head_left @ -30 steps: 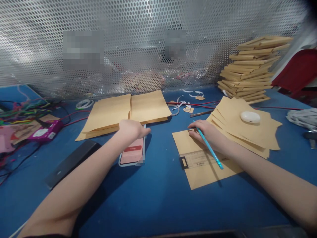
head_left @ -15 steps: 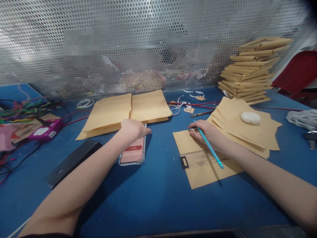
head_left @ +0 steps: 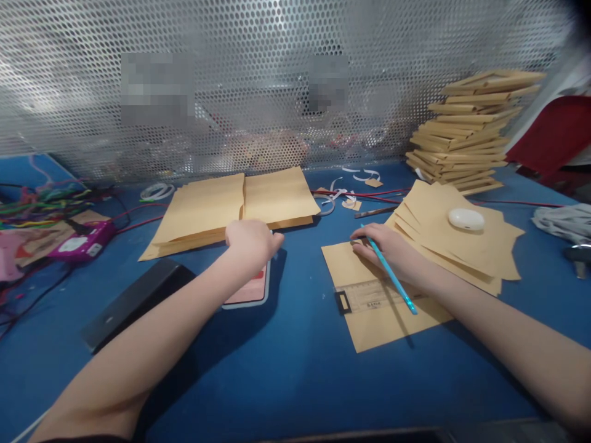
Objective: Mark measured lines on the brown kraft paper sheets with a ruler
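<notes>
My left hand [head_left: 252, 241] is over the upper part of a smartphone [head_left: 247, 295] lying on the blue table. Its thumb points to the right, while the other fingers are hidden behind the back of the hand. In my right hand [head_left: 385, 246] a light-blue pencil [head_left: 392, 275] is held, its rear end slanting down toward me. That hand rests at the upper edge of a brown paper sheet [head_left: 369, 335]. Across the sheet lies a clear ruler [head_left: 364, 298] with a black-framed end, partly covered by my right forearm.
Behind the phone lie stacked brown paper pieces [head_left: 203, 206]. More brown sheets [head_left: 484, 252] carry a white earbud case [head_left: 466, 219], with a tall brown paper stack [head_left: 462, 141] behind. A black box-like object [head_left: 133, 304], a purple device [head_left: 83, 240] and wires are left; perforated metal [head_left: 277, 74] stands behind.
My left forearm and hand have shifted slightly, covering more of the phone screen, and the thumb now angles upward. My right hand and the pencil stay in place.
</notes>
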